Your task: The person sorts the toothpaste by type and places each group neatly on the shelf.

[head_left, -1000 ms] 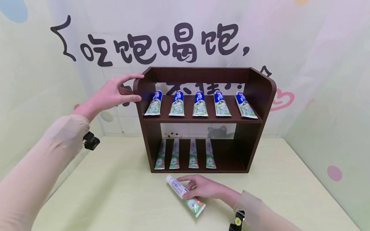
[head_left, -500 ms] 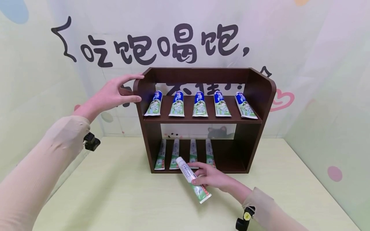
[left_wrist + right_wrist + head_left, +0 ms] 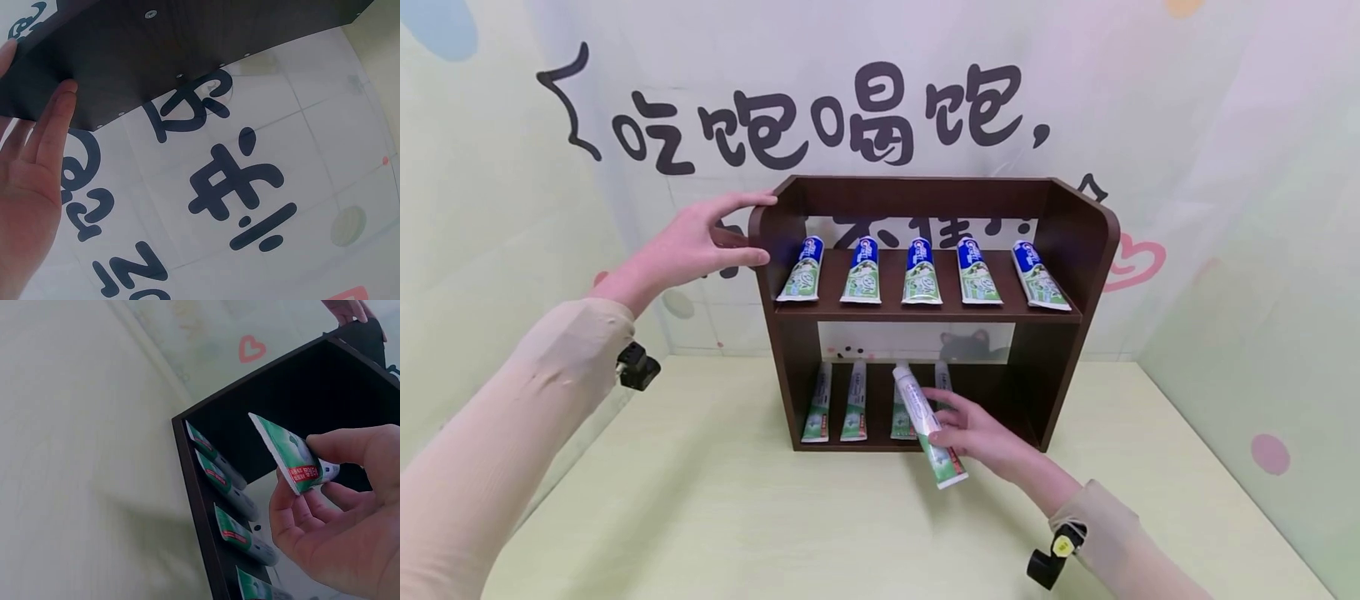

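My right hand point(image 3: 973, 429) pinches a white-and-green toothpaste tube point(image 3: 931, 429) between thumb and fingers, tilted with its cap up and away. It hovers in front of the lower shelf of a dark brown rack point(image 3: 917, 315), partly covering two of the tubes there. In the right wrist view, the tube's flat green end point(image 3: 290, 456) faces the camera. My left hand point(image 3: 681, 250) rests against the rack's upper left side panel, fingers fairly straight; a fingertip presses the dark panel point(image 3: 150, 56) in the left wrist view.
Several blue-and-green toothpaste tubes point(image 3: 921, 271) lie in a row on the upper shelf. On the lower shelf lie several white-and-green tubes point(image 3: 854, 402), left of its right side panel point(image 3: 1052, 383). The rack stands on a pale table point(image 3: 737, 500) before a printed wall point(image 3: 700, 67).
My right hand has lifted the toothpaste tube off the table and carried it up, forward and rightward to the lower shelf's front. The left hand stays in place.
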Demonstrator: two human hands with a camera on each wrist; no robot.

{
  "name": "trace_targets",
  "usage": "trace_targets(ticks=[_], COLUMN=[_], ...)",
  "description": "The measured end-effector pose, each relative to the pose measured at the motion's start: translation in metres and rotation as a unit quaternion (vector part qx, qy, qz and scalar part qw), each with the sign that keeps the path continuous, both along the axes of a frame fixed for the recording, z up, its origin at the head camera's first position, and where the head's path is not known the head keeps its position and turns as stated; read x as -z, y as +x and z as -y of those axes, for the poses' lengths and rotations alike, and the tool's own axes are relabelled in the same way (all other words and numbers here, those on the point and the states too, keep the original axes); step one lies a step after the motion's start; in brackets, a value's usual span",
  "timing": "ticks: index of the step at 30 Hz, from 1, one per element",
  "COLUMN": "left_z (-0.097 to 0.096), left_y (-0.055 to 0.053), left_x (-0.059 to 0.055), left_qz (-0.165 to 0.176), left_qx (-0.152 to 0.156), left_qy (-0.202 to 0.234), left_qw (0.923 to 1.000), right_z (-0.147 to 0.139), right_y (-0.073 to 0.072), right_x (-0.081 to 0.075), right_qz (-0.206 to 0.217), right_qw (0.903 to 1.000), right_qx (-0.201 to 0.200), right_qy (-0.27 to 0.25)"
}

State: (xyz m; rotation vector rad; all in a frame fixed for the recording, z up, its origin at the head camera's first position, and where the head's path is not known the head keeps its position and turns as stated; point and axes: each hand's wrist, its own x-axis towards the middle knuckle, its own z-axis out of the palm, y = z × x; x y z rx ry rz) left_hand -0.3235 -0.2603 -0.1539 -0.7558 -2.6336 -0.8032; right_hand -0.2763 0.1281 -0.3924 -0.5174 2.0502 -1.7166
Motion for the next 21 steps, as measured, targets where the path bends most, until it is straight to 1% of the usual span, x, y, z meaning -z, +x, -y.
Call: trace_targets(ticks=[3, 8, 13, 16, 21], left_z=[-0.001, -0.001, -0.001, -0.001, -0.001], left_y=[0.000, 0.001, 0.001, 0.001, 0.001], left_x=[-0.001, -0.001, 0.000, 0.000, 0.000], left_qz=[-0.007, 0.002, 0.007, 0.004, 0.003], left_qx=[-0.003, 0.000, 0.002, 0.002, 0.003], left_qy=[-0.003, 0.002, 0.004, 0.003, 0.004], left_qw=[1.0000, 1.0000, 1.0000, 1.0000, 1.0000], right_z=[-0.007, -0.017, -0.027, -0.032, -0.040], right_y=[-0.005, -0.013, -0.019, -0.023, -0.031], right_x=[-0.005, -0.009, -0.007, -0.005, 0.000], right_qz=[-0.008, -0.021, -0.029, -0.033, -0.034], right_qw=[0.9999, 0.9988, 0.9969, 0.9953, 0.9923], right_qx=[0.011, 0.031, 0.053, 0.071, 0.107], right_qy=[-0.010, -0.031, -0.050, -0.056, -0.052])
